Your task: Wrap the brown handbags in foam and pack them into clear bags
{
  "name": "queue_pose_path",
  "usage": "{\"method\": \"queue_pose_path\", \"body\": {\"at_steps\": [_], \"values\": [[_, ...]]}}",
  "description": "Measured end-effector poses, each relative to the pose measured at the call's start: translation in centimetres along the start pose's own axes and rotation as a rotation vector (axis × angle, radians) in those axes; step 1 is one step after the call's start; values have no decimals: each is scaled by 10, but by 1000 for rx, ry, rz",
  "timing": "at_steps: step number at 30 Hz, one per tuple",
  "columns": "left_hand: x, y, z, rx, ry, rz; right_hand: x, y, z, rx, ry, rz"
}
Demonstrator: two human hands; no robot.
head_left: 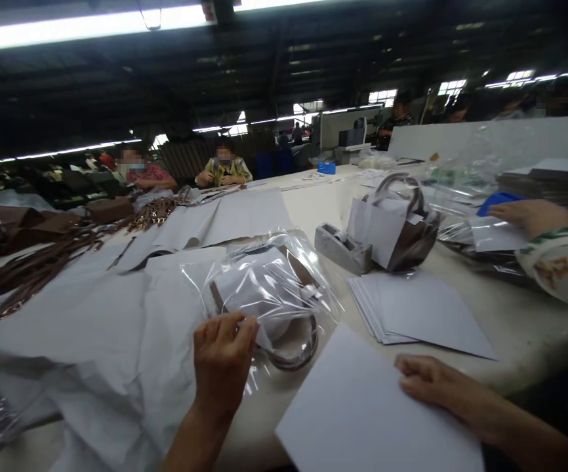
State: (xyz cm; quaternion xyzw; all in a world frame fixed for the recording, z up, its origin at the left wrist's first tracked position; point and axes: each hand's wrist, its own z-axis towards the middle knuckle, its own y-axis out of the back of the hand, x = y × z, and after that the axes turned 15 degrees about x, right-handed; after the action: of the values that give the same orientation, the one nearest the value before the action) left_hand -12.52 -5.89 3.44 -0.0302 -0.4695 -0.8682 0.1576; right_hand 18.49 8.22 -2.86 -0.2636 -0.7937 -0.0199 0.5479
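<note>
My left hand (225, 357) has its fingers closed on the near edge of a clear plastic bag (323, 278). Inside the plastic lies a brown handbag with white paper over it, its round handle (294, 360) toward me. My right hand (429, 383) pinches the right edge of a large white sheet (363, 406), which is tilted in front of me at the table's near edge. Just behind the sheet, a fanned stack of white sheets (426, 305) rests on the table. A grey tape dispenser (343, 248) stands beside a second wrapped handbag (397, 229).
At the right, another person's hand (534, 216) reaches over wrapped items near a blue object (499, 202). Brown straps (33, 275) and white paper (87, 314) cover the left side. People sit across the table.
</note>
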Motion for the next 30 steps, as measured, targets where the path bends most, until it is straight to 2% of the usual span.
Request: {"method": "queue_pose_path", "body": {"at_steps": [2,4,9,14,19,23,26,30], "values": [[1,0,13,13,-9,-92,-4,-29,24,170,1,114],[0,3,21,4,-10,-148,-1,-47,43,214,35,203],[7,8,16,-14,31,-150,8,-59,62,-53,215,378],[12,1,5,32,15,-202,13,-88,84,-161,322,481],[2,-3,8,26,-46,-243,49,-121,136,-177,396,522],[4,-17,10,134,-91,-220,72,-138,175,-179,412,533],[12,-33,11,193,-121,-203,75,-145,188,-180,430,527],[21,-42,13,196,-128,-165,73,-143,183,-168,347,439]]}}
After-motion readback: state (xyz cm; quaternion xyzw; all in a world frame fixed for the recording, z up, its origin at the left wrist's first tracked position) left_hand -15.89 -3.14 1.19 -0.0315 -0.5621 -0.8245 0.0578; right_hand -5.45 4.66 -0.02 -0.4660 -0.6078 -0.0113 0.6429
